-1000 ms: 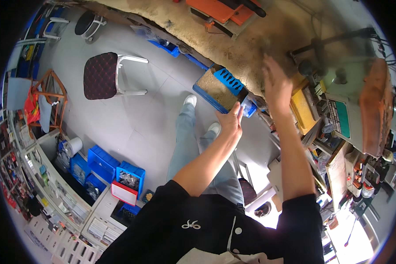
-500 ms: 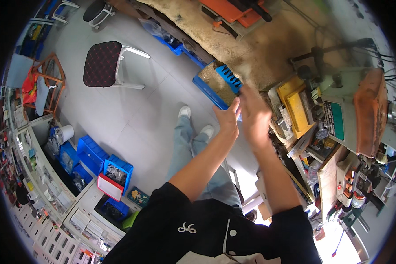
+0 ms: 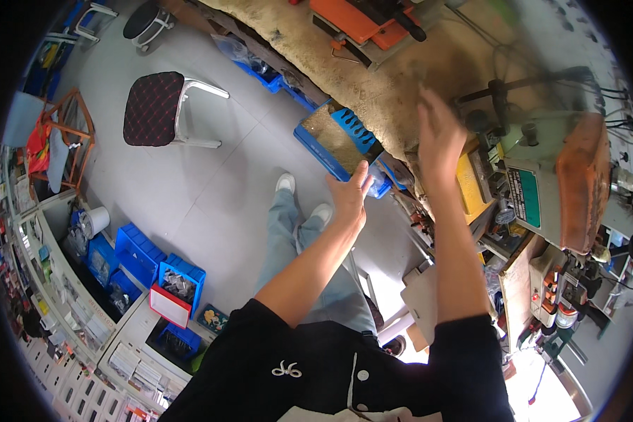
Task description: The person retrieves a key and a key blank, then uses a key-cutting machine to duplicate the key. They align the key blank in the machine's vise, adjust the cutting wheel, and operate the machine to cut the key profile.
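Observation:
My left hand (image 3: 348, 193) is closed on the near end of a blue dustpan (image 3: 318, 152) with a row of dark comb-like teeth. The dustpan is held against the edge of a worn, dusty workbench (image 3: 373, 91), and tan dust or debris shows inside it. Over the bench top, my right hand (image 3: 443, 137) reaches forward with its fingers stretched out, slightly blurred. I see nothing in its grip.
An orange clamp-like tool (image 3: 362, 24) sits on the bench's far part. A yellow tray (image 3: 471, 186) and a grey-green machine (image 3: 534, 183) stand to the right. On the left floor are a padded chair (image 3: 155, 109) and blue bins (image 3: 144, 253).
My right hand has moved up and right, away from the dustpan and over the bench. My left hand and the dustpan have shifted slightly left in view.

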Available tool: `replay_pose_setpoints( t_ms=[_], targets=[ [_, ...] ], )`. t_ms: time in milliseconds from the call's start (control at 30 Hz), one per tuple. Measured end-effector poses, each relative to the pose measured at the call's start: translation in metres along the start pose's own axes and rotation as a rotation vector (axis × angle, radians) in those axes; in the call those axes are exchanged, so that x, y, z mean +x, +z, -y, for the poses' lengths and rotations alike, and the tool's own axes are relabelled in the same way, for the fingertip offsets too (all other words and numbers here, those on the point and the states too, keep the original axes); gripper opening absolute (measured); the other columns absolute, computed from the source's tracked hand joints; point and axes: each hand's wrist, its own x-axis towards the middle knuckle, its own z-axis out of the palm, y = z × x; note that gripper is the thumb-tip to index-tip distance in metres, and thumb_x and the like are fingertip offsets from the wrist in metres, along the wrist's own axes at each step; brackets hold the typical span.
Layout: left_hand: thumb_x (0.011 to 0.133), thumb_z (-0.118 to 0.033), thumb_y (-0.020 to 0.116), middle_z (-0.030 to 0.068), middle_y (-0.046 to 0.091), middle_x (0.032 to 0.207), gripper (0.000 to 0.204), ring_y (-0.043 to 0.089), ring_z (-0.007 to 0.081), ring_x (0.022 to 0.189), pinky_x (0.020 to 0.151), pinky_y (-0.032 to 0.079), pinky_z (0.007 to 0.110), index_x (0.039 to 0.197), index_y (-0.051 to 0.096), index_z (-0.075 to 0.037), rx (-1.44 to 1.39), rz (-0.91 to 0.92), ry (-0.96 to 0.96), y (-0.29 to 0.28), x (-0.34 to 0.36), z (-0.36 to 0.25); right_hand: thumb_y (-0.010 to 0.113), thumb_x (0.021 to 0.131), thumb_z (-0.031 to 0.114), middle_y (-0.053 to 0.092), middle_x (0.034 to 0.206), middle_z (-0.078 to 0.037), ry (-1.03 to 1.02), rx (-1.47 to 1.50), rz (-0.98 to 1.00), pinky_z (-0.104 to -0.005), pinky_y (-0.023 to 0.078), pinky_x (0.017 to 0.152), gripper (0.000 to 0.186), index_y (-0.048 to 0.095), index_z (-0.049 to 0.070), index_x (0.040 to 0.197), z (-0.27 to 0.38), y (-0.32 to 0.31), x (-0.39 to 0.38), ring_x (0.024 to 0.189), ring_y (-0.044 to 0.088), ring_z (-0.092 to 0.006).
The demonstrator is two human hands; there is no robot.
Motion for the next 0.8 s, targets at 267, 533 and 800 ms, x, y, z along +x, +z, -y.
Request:
replay_pose_setpoints(
  t_ms=[267, 533, 800],
  targets=[
    [0.075, -0.008, 0.071, 0.0135, 0.042, 0.115, 0.061, 0.051, 0.0298, 0.106, 0.094, 0.046, 0.038, 0.114, 0.025, -0.007, 0.061, -0.01, -0.014, 0.003, -0.002, -0.007, 0.059, 0.081, 0.002, 0.063, 0.103, -0.017, -0.06, 0.161, 0.206, -0.0328, 0.046, 0.084, 0.022, 0.061, -0.001, 0.103, 0.004, 0.025, -0.065, 0.097, 0.061, -0.0273],
    [0.078, -0.005, 0.066, 0.0126, 0.046, 0.111, 0.053, 0.054, 0.0249, 0.101, 0.084, 0.051, 0.032, 0.115, 0.027, -0.008, 0.037, -0.025, -0.031, 0.003, -0.006, -0.01, 0.059, 0.08, 0.002, 0.062, 0.106, -0.017, 0.375, -0.012, 0.231, -0.0302, 0.048, 0.081, 0.024, 0.06, -0.002, 0.104, 0.045, 0.001, -0.027, 0.095, 0.061, -0.023],
    [0.076, -0.002, 0.067, 0.0111, 0.042, 0.117, 0.068, 0.052, 0.024, 0.101, 0.089, 0.048, 0.038, 0.126, 0.021, -0.007, 0.004, 0.066, -0.082, -0.012, -0.006, -0.014, 0.058, 0.081, -0.001, 0.061, 0.108, -0.018, 0.17, 0.191, 0.226, -0.0299, 0.047, 0.084, 0.023, 0.06, -0.003, 0.104, 0.039, 0.007, -0.071, 0.102, 0.058, -0.0237]
  ],
)
